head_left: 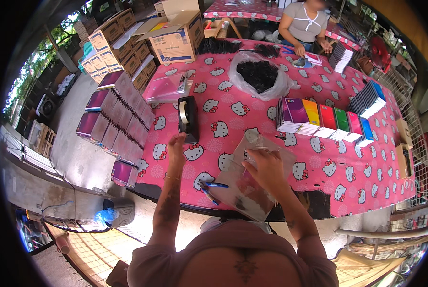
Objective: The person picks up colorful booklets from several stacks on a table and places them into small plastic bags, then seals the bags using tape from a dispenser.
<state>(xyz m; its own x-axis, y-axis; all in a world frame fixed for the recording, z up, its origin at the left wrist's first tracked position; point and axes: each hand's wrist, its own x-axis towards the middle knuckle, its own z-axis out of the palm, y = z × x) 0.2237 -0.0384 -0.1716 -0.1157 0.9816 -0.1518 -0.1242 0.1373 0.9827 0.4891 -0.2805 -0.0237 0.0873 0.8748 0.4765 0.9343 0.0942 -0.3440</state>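
Note:
My left hand (176, 147) is raised beside the front end of a black tape dispenser (189, 129) with a pale roll of tape. Its fingertips are pressed together, and anything between them is too small to make out. Over a clear plastic bag (245, 189) on the table, my right hand (267, 167) is open, its thumb apart from the bent fingers. The bag lies partly under that hand and reaches the near table edge. Just left of the bag is a pair of blue-handled pliers or snips (216, 184), with a slim pen-like tool (209, 196) nearby.
Spiral notebooks (118, 112) are stacked at the left; colourful notebooks (319, 117) stand in a row at the right. A plastic bag of black coils (258, 76) lies far back. Cardboard boxes (175, 40) are behind. Across the pink table (199, 162) a person (304, 24) handles a notebook.

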